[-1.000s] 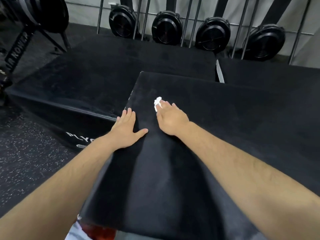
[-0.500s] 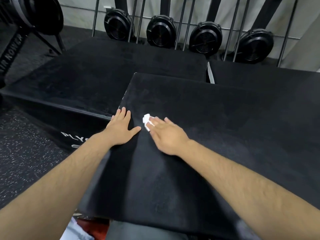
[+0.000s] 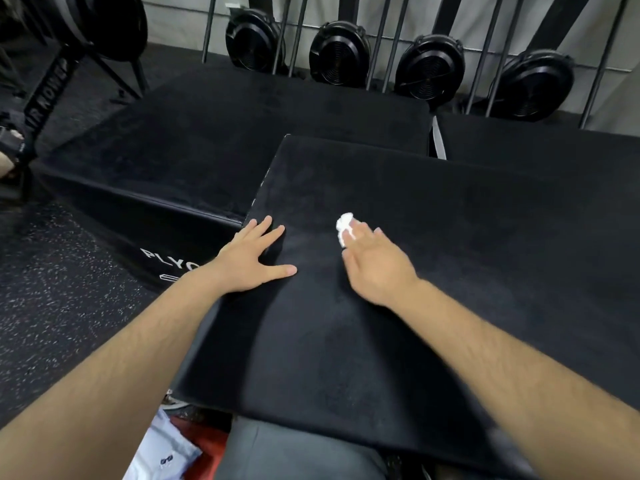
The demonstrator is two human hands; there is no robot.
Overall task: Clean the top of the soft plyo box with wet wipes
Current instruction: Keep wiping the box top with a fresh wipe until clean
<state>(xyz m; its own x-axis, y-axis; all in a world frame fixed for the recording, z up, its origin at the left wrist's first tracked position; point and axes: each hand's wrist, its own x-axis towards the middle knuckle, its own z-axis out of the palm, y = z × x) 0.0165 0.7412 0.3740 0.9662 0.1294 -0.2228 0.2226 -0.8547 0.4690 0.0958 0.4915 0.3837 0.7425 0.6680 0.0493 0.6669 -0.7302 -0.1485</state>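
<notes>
The black box (image 3: pixel 450 289) stood in front of the person, and its soft top faced up. The left grip (image 3: pixel 251 259), a bare hand, lay flat on the top at the left edge of the box, about halfway along it. Its fingers were straight and spread out, and it held nothing. The right grip (image 3: pixel 377 268) was on the top too, near the left grip but not touching it, and farther in from the left edge. Its fingers looked straight, a bit blurry, and they pressed down on a small white wipe (image 3: pixel 344 228). The wipe was scrunched up and touched the box top. Part of it stuck out past the fingertips, toward the far edge. A lower black box (image 3: pixel 242 133) sat beside the left edge, with white letters on its side. The floor (image 3: pixel 52 289) was dark with little white dots. Round black fans (image 3: pixel 339 51) stood in a row by the wall
</notes>
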